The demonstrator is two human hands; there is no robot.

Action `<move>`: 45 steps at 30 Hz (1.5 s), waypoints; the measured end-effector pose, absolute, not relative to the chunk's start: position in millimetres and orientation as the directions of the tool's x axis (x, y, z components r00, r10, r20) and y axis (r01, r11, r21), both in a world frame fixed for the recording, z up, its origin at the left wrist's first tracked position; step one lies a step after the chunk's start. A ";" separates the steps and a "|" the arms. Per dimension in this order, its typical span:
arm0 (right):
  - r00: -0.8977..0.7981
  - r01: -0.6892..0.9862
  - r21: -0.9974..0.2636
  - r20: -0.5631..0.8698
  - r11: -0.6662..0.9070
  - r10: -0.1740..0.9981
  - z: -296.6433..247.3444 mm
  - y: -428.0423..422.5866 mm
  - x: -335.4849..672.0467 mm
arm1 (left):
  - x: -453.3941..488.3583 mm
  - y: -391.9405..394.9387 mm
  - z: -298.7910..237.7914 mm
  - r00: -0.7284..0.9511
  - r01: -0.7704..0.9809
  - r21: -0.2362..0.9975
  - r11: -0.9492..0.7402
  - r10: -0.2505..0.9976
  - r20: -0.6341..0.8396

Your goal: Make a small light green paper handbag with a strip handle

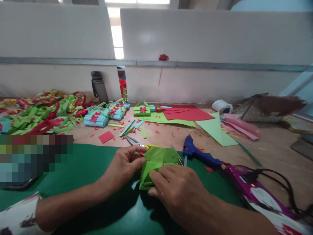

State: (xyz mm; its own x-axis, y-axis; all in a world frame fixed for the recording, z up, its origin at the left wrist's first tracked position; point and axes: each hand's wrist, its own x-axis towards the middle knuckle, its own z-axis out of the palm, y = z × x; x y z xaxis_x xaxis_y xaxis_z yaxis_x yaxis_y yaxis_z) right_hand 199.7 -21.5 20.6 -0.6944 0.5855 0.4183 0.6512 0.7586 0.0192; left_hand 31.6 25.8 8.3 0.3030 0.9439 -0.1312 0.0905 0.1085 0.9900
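Observation:
A folded light-green paper piece (156, 163) lies on a dark green mat (80, 169) in front of me. My left hand (124, 164) pinches its left upper edge with thumb and fingers closed on the paper. My right hand (181, 189) presses down on its lower right part, fingers curled over it. Scissors (133, 141) lie just beyond the paper. A blue glue gun (195, 153) rests to the right of it.
Blue and green paper baskets (97, 117) with red flowers stand further back, beside a heap of paper strips (36, 112). Red (188, 114) and green sheets (215, 129), a tape roll (222, 106), a grey bottle (99, 86) and a purple case with black cable (254, 189) surround the mat.

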 end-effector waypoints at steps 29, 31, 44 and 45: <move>-0.517 0.729 -0.112 0.556 0.675 0.651 26.2 12.3 222.4 | 49.2 32.9 14.7 0.451 0.204 0.979 -0.013 0.888 -0.082; -0.533 0.728 -0.063 0.575 0.683 0.621 24.5 12.8 223.3 | 48.5 33.7 14.5 0.464 0.178 0.984 0.023 0.880 -0.104; -0.720 0.610 0.241 0.565 0.755 0.402 28.2 7.0 225.9 | 42.3 34.1 18.0 0.546 -0.030 0.961 0.274 0.810 -0.213; -0.736 0.599 0.263 0.552 0.757 0.391 29.5 6.9 225.5 | 41.5 34.1 18.1 0.562 -0.044 0.957 0.285 0.800 -0.213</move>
